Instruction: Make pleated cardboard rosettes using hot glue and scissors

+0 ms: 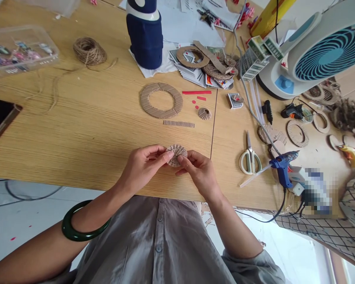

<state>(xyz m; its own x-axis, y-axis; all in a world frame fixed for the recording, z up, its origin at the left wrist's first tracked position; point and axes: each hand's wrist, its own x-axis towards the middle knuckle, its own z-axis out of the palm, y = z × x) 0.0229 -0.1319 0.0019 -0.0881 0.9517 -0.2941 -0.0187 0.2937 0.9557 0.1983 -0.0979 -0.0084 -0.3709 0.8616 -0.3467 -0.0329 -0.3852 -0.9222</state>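
Between my two hands, over the table's front edge, is a small pleated cardboard rosette [176, 155]. My left hand [147, 163] pinches its left rim, and my right hand [199, 169] grips its lower right side, thumb on top. Beyond them lies a ridged strip of corrugated cardboard [179, 124]. A flat cardboard ring [147, 100] rests farther back. Beside it sits a second, cone-shaped rosette [205, 114], near red paper strips [196, 92] and small red dots.
On the right are scissors [249, 157], a blue glue gun [282, 167] with its cord, and a fan [322, 59]. A dark blue bottle [145, 39] stands at the back. Twine [89, 51] and a clear plastic box [20, 51] are at the left.
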